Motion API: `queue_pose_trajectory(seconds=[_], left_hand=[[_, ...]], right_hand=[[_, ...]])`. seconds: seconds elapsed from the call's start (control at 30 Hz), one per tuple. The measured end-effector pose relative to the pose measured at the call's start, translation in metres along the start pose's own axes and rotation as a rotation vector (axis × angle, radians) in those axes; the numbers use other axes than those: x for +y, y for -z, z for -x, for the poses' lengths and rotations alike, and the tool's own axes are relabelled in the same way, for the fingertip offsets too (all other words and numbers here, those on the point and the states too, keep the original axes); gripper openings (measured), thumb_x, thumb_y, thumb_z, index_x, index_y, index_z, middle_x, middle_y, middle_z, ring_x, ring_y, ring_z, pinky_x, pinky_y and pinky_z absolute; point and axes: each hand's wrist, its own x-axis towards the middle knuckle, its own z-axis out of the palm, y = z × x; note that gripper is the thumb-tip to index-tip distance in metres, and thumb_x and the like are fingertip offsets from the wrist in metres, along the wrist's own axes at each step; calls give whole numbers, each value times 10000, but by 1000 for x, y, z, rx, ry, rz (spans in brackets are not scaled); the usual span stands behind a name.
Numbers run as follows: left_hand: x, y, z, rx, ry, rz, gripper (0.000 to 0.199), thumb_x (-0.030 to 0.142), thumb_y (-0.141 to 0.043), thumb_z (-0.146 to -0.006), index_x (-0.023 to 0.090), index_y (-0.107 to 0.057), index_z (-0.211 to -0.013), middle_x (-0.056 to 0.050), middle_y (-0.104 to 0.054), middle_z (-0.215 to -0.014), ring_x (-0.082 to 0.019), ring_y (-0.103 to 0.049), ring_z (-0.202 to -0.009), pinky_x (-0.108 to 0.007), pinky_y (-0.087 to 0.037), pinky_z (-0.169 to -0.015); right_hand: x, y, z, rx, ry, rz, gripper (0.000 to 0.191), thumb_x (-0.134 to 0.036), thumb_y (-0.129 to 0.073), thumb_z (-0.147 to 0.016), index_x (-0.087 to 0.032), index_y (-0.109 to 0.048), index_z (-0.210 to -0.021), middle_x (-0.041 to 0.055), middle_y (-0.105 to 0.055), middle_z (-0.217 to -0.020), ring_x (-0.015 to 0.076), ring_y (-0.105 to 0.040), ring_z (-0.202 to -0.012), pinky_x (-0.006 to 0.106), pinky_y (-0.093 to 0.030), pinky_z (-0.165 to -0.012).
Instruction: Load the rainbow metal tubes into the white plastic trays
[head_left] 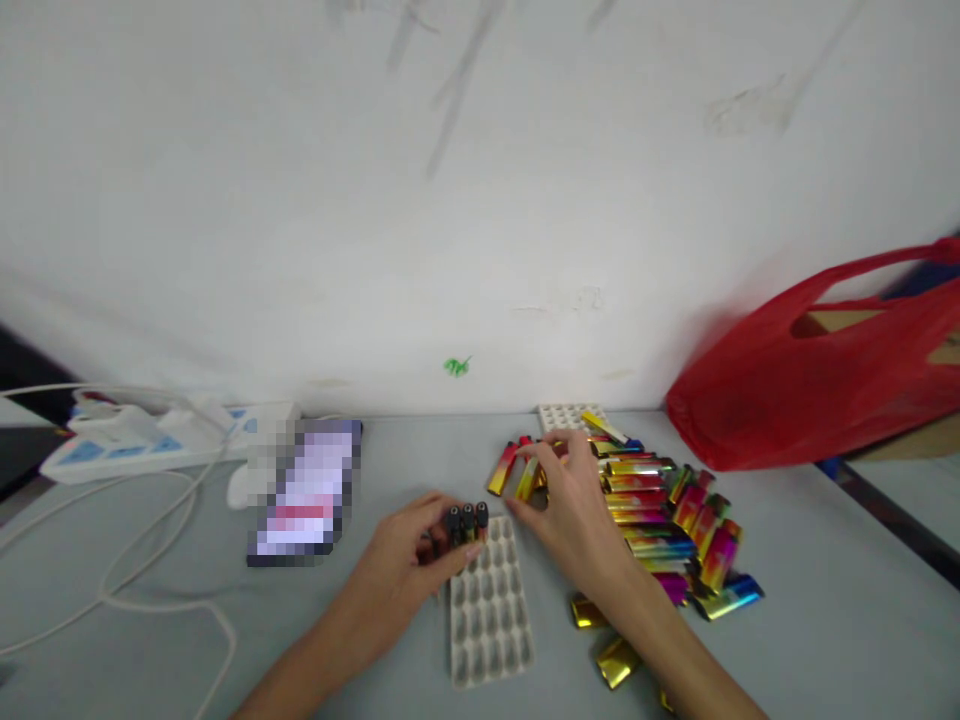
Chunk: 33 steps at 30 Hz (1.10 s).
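Observation:
A pale tray with rows of oval slots (491, 625) lies in front of me. Over its upper left end, my left hand (431, 545) holds several black-topped lighters (469, 520) upright between thumb and fingers. Up and to the right, my right hand (566, 490) reaches over the loose lighters, thumb and fingers curved around a yellow lighter (528, 480); whether they grip it is unclear. A red and yellow lighter (502, 468) lies just left of it. Many shiny coloured lighters (636, 483) are spread to the right, partly behind my right forearm.
A second pale tray (559, 417) lies against the wall. A red bag (817, 370) stands at the right. On the left are a phone (311, 490), a power strip (120, 450) and looping white cables (150, 603). Gold lighters (616, 662) lie near my right forearm.

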Motion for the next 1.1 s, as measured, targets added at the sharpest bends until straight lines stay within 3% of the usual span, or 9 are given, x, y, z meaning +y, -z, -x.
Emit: queue_pose_trajectory(seconds=[0.1,0.2,0.27,0.33,0.4,0.5,0.63,0.87,1.1], left_hand=[[-2,-1,0,-16,13,19,313,508,-756,-941,212,-794,-1036,-60,-766,-1009,-251,-704,-896,-302,-545,-751],[-6,-2,-1,-23,10,31,309,502,-760,-942,217,-798,-1056,-55,-762,-1013,-252,-698,-903,-303,-533,-752],[-7,-2,-1,-27,6,34,308,499,-763,-944,216,-796,-1060,-52,-756,-1009,-253,-696,-902,-305,-525,-749],[-8,-3,-2,-31,6,29,306,500,-768,-943,212,-791,-1046,-49,-748,-991,-253,-694,-897,-305,-517,-742],[-8,-2,-2,-33,7,23,304,502,-772,-943,211,-786,-1032,-43,-742,-970,-251,-692,-884,-303,-512,-732],[-8,-2,-1,-28,6,20,304,503,-775,-943,215,-786,-1041,-40,-748,-972,-249,-693,-879,-301,-512,-731],[-8,-2,-1,-26,12,28,307,500,-771,-949,219,-792,-1072,-49,-767,-1015,-252,-703,-895,-301,-519,-737],[-8,-2,-1,-33,-10,43,290,501,-763,-964,232,-801,-1065,-49,-774,-1025,-254,-714,-906,-305,-531,-753],[-5,-2,0,-5,9,27,313,504,-781,-930,220,-798,-1060,-55,-769,-1009,-254,-710,-890,-306,-535,-741]], right_hand=[[-9,3,0,-50,-46,-278,522,-39,-922,-778,-248,-723,-1212,104,-531,-1351,251,-677,-1038,416,-607,-942],[-16,7,-1,-128,-71,-434,216,-86,-882,-861,-230,-762,-966,52,-588,-1175,164,-621,-774,338,-569,-740],[-16,7,-1,-147,-69,-513,148,-113,-827,-922,-235,-758,-874,28,-622,-1067,166,-623,-782,318,-530,-723],[-13,4,-1,-148,-111,-604,146,-155,-827,-927,-258,-764,-1009,11,-659,-1038,180,-645,-816,313,-508,-718],[-10,0,0,-169,-190,-712,288,-213,-853,-906,-267,-722,-1157,0,-695,-1058,171,-650,-773,306,-487,-674],[-8,-3,1,-227,-252,-837,310,-266,-854,-896,-248,-699,-1165,-2,-732,-1031,160,-654,-724,305,-477,-653],[-11,2,-1,-265,-233,-890,285,-244,-834,-883,-227,-730,-1148,-3,-752,-949,172,-670,-763,316,-494,-707],[-15,11,-3,-272,-177,-939,237,-159,-718,-895,-231,-755,-1118,14,-788,-1043,178,-631,-834,329,-477,-757],[-21,14,-1,-322,-118,-990,253,-213,-746,-975,-259,-739,-1223,22,-807,-1126,186,-646,-875,341,-498,-799]])
